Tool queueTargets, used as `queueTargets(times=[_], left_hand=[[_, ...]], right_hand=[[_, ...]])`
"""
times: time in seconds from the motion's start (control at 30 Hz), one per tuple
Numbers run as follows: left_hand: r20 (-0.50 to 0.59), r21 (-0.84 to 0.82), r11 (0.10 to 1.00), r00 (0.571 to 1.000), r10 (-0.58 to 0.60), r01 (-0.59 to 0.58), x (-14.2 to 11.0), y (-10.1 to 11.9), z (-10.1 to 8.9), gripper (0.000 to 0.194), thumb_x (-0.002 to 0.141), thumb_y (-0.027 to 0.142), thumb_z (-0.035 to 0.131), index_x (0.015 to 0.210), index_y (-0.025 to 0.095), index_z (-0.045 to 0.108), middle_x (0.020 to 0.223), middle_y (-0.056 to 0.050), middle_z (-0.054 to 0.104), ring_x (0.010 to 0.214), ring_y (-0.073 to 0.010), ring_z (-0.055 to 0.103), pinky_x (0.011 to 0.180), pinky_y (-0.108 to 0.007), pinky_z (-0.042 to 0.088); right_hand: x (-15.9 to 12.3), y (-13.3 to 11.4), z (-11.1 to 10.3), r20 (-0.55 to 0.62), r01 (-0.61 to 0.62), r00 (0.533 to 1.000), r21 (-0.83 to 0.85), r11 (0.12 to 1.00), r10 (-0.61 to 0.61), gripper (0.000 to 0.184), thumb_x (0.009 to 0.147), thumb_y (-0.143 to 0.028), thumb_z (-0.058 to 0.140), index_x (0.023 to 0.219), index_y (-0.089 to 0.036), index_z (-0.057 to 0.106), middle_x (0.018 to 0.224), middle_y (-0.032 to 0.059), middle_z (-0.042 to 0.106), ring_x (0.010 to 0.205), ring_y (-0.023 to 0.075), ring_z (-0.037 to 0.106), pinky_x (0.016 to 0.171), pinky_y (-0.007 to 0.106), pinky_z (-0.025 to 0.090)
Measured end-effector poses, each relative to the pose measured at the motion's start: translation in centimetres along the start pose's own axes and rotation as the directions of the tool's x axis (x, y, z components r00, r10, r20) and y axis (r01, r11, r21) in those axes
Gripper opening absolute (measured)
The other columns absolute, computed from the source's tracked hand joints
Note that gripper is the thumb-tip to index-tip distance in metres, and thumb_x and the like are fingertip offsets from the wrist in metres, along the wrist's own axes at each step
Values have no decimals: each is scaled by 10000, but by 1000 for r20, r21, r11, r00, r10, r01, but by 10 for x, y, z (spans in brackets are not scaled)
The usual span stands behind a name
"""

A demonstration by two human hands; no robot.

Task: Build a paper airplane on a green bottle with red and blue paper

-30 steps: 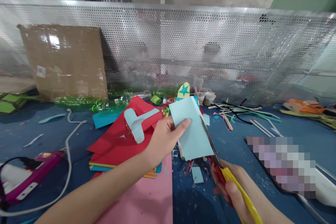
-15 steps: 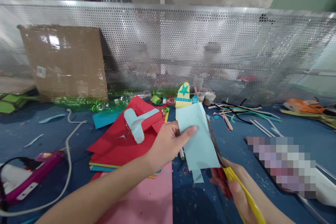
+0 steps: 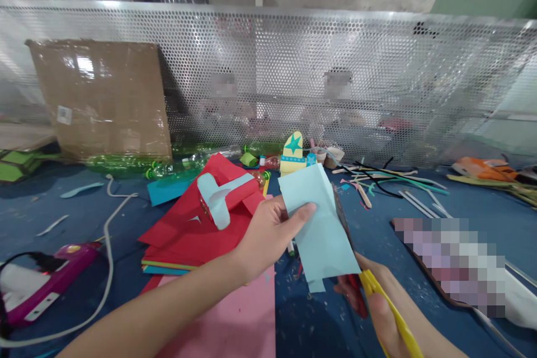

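Note:
My left hand (image 3: 274, 232) pinches a light blue sheet of paper (image 3: 321, 235), thumb on top, holding it raised above the table. Around the yellow handle of the scissors (image 3: 388, 307) my right hand (image 3: 381, 291) is closed. The dark blades run along the sheet's right edge and are partly hidden behind it. A small tab of light blue paper shows beneath the sheet's lower edge. To the left, a curled light blue paper piece (image 3: 218, 201) rests on a stack of red paper (image 3: 180, 235).
Pink paper (image 3: 235, 319) lies in front. A purple power strip (image 3: 54, 279) with a white cable is at left, a phone-like device (image 3: 448, 263) at right. Plastic bottles (image 3: 121, 164), a yellow paper piece with a star (image 3: 292, 151) and loose strips (image 3: 386, 179) stretch along the mesh partition.
The blue sheet has tilted slightly, its lower right corner swinging right over the scissors. Both hands keep their grip and have barely moved.

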State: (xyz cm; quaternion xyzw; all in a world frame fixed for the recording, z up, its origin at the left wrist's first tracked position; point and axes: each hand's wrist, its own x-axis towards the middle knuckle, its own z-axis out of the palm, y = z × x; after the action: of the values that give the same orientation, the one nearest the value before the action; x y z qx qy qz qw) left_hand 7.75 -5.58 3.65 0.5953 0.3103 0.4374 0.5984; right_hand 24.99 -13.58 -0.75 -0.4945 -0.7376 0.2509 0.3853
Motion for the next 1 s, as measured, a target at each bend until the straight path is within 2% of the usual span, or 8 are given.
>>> queueTargets(times=[0.1,0.2,0.4,0.5,0.67,0.83,0.9,1.0], left_hand=[[6,-1,1000,1000,3,-3,0,0,0,308,776,461,650,889,179,704,871,-56,738,807,-208,679,704,-300,542],[3,-7,1000,1000,4,-4,-1,0,1,290,774,449,656,876,182,707,862,-50,738,787,-195,676,692,-285,539],[20,-43,999,999,-30,31,-3,1,1,290,782,450,651,882,185,711,831,-42,734,742,-176,673,686,-276,536],[21,-60,998,999,-30,32,-2,2,1,284,780,446,656,884,187,710,857,-48,735,756,-177,676,703,-283,539],[8,-59,998,1000,-13,13,-2,3,1,263,784,420,656,892,188,720,840,-44,740,767,-173,680,687,-263,539],[16,-63,998,1000,-3,4,-2,2,0,245,803,397,647,900,185,723,836,-42,743,754,-161,681,672,-245,534],[31,-62,998,999,-19,21,-2,1,0,239,807,391,645,897,184,724,840,-45,745,748,-160,684,672,-247,533],[75,-57,996,995,-63,67,-2,1,0,231,802,386,650,868,178,726,828,-49,748,744,-164,687,654,-245,533]], right_hand=[[-1,2,0,7,-43,999,127,991,42,679,742,-845,164,675,-228,440,487,-31,428,432,137,403,472,280,419],[-3,5,2,-6,-75,997,177,981,78,668,722,-861,189,638,-234,404,483,-38,406,427,131,394,451,273,389],[-4,0,-1,11,-125,992,154,980,125,679,702,-878,195,603,-233,384,473,-45,374,425,115,342,406,259,289],[-5,-6,-2,-35,-121,991,113,986,126,682,715,-869,194,595,-227,392,475,-42,384,416,105,304,400,265,243],[-6,-10,-1,-101,-121,986,89,989,130,665,746,-844,207,623,-225,419,497,-35,394,412,109,320,389,266,271],[-4,-6,-3,-26,-128,991,68,989,130,670,749,-841,196,633,-228,441,471,-26,415,414,131,390,403,271,333],[-2,-5,-4,-6,-102,995,53,993,102,662,764,-826,185,662,-231,457,478,-20,433,427,148,418,428,283,366],[1,-6,-6,-1,-42,999,25,999,42,660,793,-799,164,711,-229,487,523,-4,481,429,151,408,423,293,351]])
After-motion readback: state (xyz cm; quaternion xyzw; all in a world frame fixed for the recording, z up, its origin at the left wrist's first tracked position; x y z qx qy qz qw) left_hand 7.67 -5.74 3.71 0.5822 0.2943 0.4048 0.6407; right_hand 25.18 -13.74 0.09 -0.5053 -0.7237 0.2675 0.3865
